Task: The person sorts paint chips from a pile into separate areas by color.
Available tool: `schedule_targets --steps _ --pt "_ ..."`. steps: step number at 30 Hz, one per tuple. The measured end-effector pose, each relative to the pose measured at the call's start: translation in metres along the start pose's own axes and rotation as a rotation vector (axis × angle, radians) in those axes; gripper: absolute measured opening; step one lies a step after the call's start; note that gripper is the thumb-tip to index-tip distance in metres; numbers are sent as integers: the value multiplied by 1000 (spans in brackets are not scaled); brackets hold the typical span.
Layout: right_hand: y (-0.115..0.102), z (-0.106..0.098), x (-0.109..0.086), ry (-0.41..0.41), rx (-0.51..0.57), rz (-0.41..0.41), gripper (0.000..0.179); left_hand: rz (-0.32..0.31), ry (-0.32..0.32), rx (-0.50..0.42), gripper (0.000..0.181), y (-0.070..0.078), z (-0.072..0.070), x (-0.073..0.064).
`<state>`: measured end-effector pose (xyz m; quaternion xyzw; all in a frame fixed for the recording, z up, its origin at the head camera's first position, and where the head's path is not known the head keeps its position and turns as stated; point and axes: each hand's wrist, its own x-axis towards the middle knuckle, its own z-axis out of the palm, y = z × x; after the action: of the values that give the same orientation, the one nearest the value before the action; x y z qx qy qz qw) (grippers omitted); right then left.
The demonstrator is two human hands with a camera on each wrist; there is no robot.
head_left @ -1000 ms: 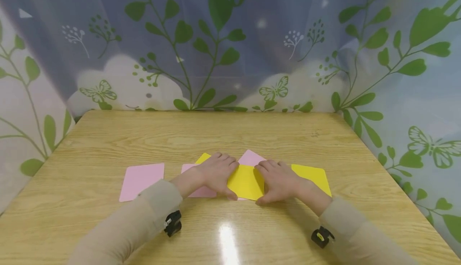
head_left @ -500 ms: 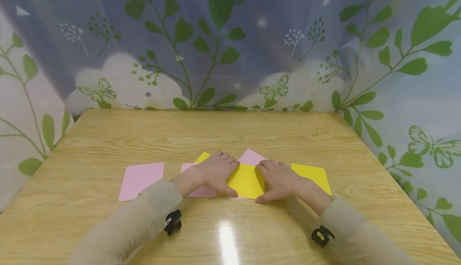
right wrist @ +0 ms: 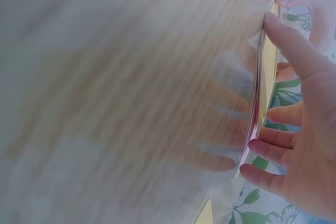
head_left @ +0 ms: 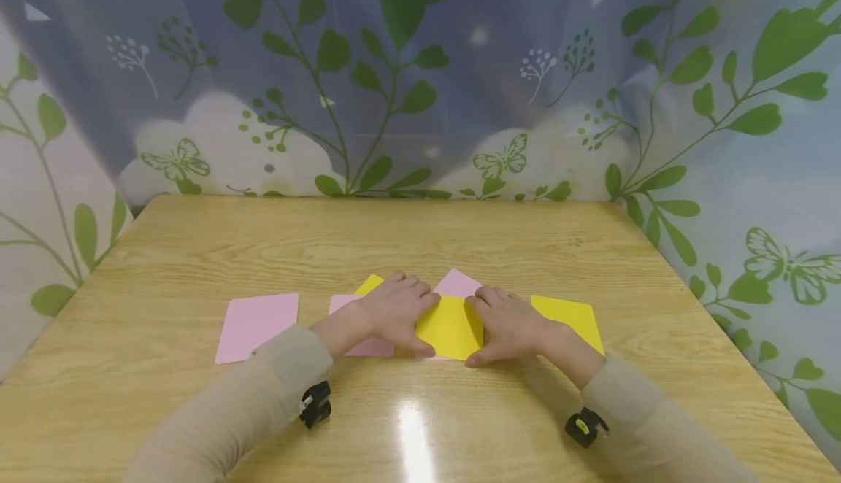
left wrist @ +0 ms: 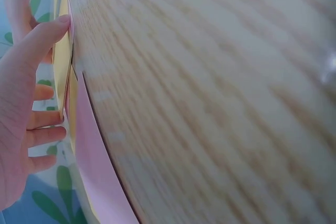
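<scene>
A yellow square sheet (head_left: pixel 450 328) with rounded corners lies between the two hands, over a pink sheet (head_left: pixel 456 281) that shows behind it and slightly below. The left hand (head_left: pixel 398 314) rests at its left edge, thumb at the near left corner. At the right edge rests the right hand (head_left: pixel 509 325), its thumb at the near right corner. Both wrist views show loosely extended, spread fingers at the sheet edges, thumbs touching the near side. Partly under the left hand and wrist lie another pink sheet (head_left: pixel 368 348) and a yellow sheet (head_left: pixel 370 284).
On the left of the wooden table (head_left: pixel 368 238) lies a separate pink sheet (head_left: pixel 258 326). Beyond the right wrist lies another yellow sheet (head_left: pixel 568 317), partly covered by the forearm. A patterned curtain (head_left: pixel 420 103) hangs along the back and sides.
The hands and sheets keep their places relative to each other. Only the head view has shifted slightly.
</scene>
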<state>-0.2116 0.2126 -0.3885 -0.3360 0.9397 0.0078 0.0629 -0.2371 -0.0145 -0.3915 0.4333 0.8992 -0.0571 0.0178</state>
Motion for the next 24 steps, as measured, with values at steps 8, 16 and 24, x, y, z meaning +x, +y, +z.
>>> schedule_targets --steps 8,16,24 --pt "-1 -1 0 4 55 6 89 14 12 9 79 -1 1 0" --pt "-1 -1 1 -2 134 0 89 10 18 31 84 -1 3 0" --pt "-1 0 2 15 154 -61 88 39 41 56 79 -1 4 -1"
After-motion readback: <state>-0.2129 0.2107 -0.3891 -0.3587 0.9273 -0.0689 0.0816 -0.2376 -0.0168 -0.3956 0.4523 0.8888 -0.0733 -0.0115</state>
